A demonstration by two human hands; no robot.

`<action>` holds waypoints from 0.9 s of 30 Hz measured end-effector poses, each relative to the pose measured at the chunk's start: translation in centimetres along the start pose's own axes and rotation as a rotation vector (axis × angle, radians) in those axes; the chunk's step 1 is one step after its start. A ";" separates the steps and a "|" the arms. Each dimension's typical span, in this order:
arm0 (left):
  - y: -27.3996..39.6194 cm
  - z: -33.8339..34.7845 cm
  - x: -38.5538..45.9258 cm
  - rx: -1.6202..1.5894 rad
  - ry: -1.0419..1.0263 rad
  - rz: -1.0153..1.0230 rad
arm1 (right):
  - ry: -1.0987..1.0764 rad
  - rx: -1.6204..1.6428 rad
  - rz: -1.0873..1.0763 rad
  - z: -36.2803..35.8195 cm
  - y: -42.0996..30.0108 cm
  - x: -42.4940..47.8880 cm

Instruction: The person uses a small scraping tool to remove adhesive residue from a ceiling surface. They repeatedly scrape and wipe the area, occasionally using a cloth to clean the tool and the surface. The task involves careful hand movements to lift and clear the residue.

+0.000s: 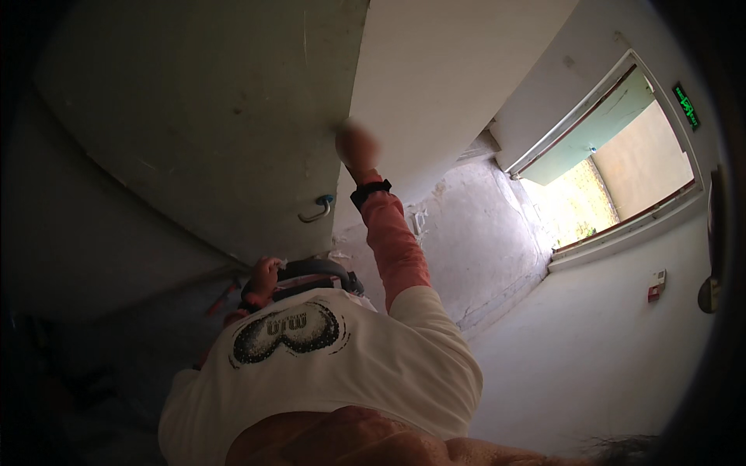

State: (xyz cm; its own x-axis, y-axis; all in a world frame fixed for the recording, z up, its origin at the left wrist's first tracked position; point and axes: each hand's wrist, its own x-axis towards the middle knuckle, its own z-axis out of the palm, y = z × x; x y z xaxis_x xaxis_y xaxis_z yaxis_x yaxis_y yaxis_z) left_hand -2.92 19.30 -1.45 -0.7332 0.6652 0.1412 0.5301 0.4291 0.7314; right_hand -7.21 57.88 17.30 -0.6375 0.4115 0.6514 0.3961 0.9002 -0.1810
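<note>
My right hand (pixel 357 145), at the end of an outstretched arm in a reddish sleeve with a black wristband, is at the free edge of a large grey-green door (pixel 233 110). It is blurred, so its fingers cannot be made out. A metal lever handle (pixel 317 214) with a blue base sits on the door, below that hand in the picture. My left hand (pixel 266 275) is curled at the left end of a thick black curved handle (pixel 317 268), close to my body. What the handle belongs to is mostly hidden behind my white printed shirt.
Beyond the door edge, a worn concrete floor (pixel 484 204) leads to a bright doorway with an open green door (pixel 588 140). A lit exit sign (pixel 686 106) hangs beside it. A small red and white box (pixel 656 285) is on the right wall. A red object (pixel 223 297) lies left of my left hand.
</note>
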 end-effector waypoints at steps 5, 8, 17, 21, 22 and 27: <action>0.2 -0.3 -0.3 -0.033 0.016 0.034 | 0.170 -0.026 0.083 3.6 1.7 -1.4; -0.3 0.3 0.3 -0.044 0.068 0.092 | 0.393 -0.092 -0.013 7.4 6.3 -3.7; -0.2 0.6 -0.2 -0.046 0.069 0.034 | -0.127 0.190 0.060 3.3 0.7 -2.5; 0.5 0.1 -0.3 -0.033 0.029 0.000 | 0.030 0.475 0.019 -0.3 -0.6 -2.5; 0.6 0.0 -0.2 -0.035 0.018 0.000 | 0.054 0.484 -0.008 0.0 -0.3 -2.5; 1.3 0.0 -0.1 -0.064 0.113 0.054 | 0.096 0.411 -0.107 0.9 0.6 -2.0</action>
State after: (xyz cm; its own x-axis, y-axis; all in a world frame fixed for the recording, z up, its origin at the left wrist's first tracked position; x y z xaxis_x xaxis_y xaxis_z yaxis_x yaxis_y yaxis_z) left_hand -2.13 19.76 -0.56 -0.7496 0.6116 0.2532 0.5446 0.3525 0.7610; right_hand -6.26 57.66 15.24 -0.5882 0.3154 0.7447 0.0225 0.9269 -0.3748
